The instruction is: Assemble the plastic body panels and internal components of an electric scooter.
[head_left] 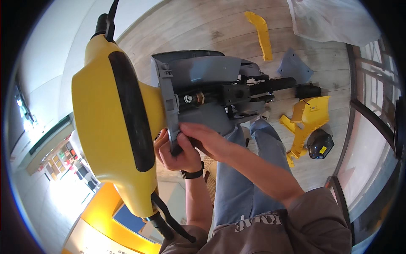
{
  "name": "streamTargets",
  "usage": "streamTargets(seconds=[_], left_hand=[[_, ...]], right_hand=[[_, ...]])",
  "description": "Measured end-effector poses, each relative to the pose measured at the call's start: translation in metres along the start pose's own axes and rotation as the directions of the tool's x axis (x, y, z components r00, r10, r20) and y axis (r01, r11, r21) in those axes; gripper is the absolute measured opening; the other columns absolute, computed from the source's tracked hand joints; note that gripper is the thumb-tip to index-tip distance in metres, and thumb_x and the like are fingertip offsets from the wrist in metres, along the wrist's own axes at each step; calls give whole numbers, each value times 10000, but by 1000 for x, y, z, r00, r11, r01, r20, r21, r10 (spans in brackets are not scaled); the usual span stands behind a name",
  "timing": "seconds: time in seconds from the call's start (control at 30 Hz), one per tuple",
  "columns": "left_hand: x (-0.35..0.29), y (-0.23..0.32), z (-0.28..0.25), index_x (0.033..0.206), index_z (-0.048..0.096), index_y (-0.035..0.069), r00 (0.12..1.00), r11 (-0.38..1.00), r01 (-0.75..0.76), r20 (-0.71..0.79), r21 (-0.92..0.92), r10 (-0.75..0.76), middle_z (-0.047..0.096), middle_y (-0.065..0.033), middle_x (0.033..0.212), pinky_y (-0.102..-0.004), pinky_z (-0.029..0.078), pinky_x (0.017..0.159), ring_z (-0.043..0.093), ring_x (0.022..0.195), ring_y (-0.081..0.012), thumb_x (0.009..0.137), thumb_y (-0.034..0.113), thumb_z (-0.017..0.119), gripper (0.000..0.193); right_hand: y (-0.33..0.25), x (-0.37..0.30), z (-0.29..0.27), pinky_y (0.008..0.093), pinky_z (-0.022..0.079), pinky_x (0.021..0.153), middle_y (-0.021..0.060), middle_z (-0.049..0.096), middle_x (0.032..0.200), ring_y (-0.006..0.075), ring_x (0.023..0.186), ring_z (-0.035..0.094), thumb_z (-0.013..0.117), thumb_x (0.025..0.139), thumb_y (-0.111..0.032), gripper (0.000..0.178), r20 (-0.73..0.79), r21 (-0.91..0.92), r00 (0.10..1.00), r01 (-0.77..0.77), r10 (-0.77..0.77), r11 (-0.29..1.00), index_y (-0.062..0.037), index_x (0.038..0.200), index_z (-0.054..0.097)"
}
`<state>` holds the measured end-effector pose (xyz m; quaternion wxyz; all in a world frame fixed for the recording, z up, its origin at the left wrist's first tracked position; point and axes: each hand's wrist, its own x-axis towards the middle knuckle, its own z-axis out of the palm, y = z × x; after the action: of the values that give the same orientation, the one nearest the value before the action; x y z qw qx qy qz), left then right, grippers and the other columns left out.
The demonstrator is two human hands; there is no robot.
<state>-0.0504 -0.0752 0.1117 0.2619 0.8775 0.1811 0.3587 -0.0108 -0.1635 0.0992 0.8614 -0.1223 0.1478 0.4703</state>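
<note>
A scooter with a yellow handlebar cover (pixel 95 110) stands in front of me, turned sideways in the view. Below its cover runs a grey plastic panel (pixel 171 103) with clips and slots along its edge. My left hand (pixel 179 154), with a black band on the wrist, is curled round the near end of this panel. Close against it, my right hand (pixel 205 139) presses its bent fingers on the same edge. The right fingertips are partly hidden. Behind the panel, the black frame (pixel 236 94) and a brass-coloured nut (pixel 200 98) are exposed.
Yellow body panels (pixel 311 118) lie on the wood-look floor at right, beside a dark glossy part (pixel 320 144). Farther off are a curved yellow strip (pixel 260 34), a grey-blue plate (pixel 295 66) and a clear plastic bag (pixel 334 19). A brake lever (pixel 169 216) juts near my left arm.
</note>
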Motion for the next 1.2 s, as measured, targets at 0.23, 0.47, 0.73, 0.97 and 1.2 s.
streamTargets(seconds=[0.23,0.47,0.73,0.97,1.2], left_hand=[[4,14,2,952,645,-22,997,996,-15,71,92,8,629,-99,1003,-358,484,794,610,923,-229,881,115,721,172],[1,5,3,866,661,-7,1000,997,4,-5,72,-4,681,-123,964,-427,529,824,675,953,-305,774,81,807,194],[2,10,2,780,630,10,996,992,92,-6,88,-92,682,-116,948,-437,542,817,680,924,-290,714,16,834,215],[1,0,3,786,616,0,996,994,-90,-5,69,90,694,-141,910,-437,551,777,692,883,-327,738,88,867,270],[3,-2,0,803,620,-21,998,998,-59,17,-20,59,702,-165,915,-432,552,772,699,885,-349,751,122,868,290]], right_hand=[[-13,-5,10,298,544,904,50,652,1204,133,1023,651,592,1020,-182,364,-169,-160,983,46,-73,986,-12,1342,576],[-35,-10,27,292,518,932,42,654,1196,126,1055,629,609,991,-128,367,-197,-51,980,21,-31,998,-35,1344,582],[-36,5,34,274,452,971,20,639,1117,100,1058,578,600,978,-127,300,-113,97,992,-44,55,994,-56,1269,583],[-58,14,32,341,538,732,114,692,941,171,807,671,670,936,-324,425,-219,-711,875,160,-432,685,27,1165,602],[-119,39,56,314,553,710,160,690,773,230,779,711,739,863,-417,524,-205,-974,932,-164,-300,158,102,934,705]])
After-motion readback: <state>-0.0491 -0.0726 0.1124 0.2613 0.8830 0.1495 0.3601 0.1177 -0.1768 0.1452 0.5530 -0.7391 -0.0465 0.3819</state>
